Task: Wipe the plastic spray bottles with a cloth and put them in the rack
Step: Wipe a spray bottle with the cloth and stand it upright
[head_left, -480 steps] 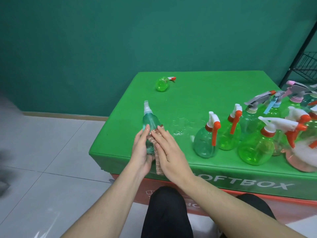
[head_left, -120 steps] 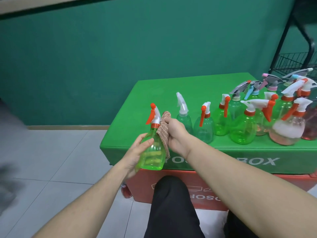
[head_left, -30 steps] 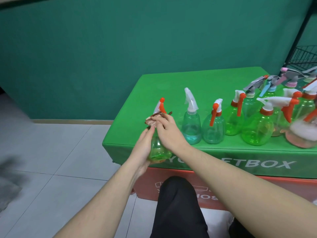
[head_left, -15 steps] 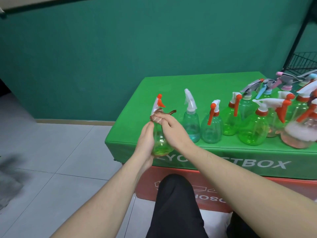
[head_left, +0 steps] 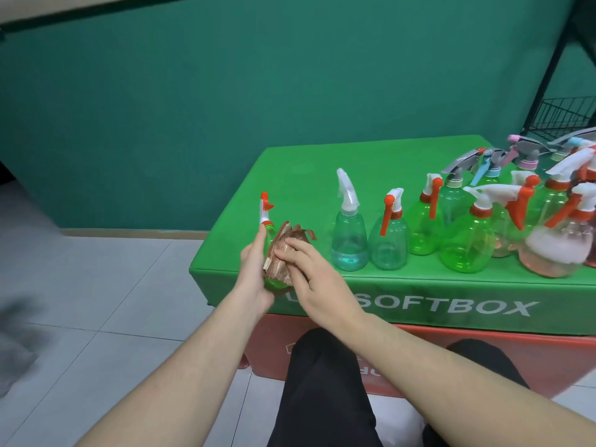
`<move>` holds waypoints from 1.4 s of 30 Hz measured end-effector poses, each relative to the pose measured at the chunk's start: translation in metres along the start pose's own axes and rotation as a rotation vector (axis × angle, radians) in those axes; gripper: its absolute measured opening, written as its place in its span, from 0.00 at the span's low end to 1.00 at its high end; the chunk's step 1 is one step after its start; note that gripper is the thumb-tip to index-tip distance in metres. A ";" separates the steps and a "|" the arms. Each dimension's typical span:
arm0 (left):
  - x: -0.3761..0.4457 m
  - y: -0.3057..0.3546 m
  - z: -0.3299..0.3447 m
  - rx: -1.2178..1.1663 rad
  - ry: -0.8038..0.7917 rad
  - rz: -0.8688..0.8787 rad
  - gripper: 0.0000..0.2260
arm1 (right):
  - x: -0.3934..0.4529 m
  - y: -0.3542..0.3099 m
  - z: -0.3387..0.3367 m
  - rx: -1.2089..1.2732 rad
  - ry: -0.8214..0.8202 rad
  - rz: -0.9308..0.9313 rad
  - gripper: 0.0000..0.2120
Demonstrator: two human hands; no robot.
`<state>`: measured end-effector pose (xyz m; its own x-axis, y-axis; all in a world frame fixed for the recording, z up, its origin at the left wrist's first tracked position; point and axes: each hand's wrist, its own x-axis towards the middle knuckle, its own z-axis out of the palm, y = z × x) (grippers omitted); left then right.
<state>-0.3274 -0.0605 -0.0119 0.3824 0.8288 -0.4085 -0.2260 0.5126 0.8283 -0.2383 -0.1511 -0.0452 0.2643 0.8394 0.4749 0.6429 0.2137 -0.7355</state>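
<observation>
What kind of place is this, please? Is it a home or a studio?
Probably a staged recording or studio space, not a home: a plain teal wall, a table draped in green cloth printed "SOFTBOX", and many spray bottles lined up beside a black wire rack.

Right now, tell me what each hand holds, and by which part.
The left hand grips the green spray bottle round its body. The right hand presses the brown cloth against the bottle's side, fingers laid over the cloth's middle.
</observation>
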 end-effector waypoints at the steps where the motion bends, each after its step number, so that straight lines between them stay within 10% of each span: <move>1: -0.001 -0.002 0.000 -0.015 -0.032 -0.002 0.31 | 0.002 0.001 0.000 -0.012 0.002 -0.003 0.16; 5: -0.001 -0.011 0.003 0.016 -0.105 -0.016 0.15 | 0.013 -0.002 -0.004 -0.076 -0.014 0.011 0.17; 19: -0.011 -0.034 0.015 0.054 -0.138 0.213 0.13 | 0.051 -0.011 -0.026 0.062 -0.088 0.333 0.23; 29: -0.012 -0.030 0.013 0.051 -0.071 0.210 0.12 | 0.005 -0.006 -0.014 0.169 0.019 0.189 0.15; 36: -0.009 -0.018 0.013 -0.031 -0.057 0.147 0.31 | -0.013 -0.002 -0.013 0.135 0.017 0.077 0.17; 42: -0.007 -0.021 0.011 -0.022 -0.115 0.173 0.22 | -0.003 -0.007 -0.019 0.094 0.013 0.081 0.20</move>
<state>-0.3161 -0.0795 -0.0220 0.4353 0.8746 -0.2135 -0.3166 0.3707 0.8731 -0.2302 -0.1641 -0.0322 0.3223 0.8497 0.4173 0.5487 0.1916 -0.8138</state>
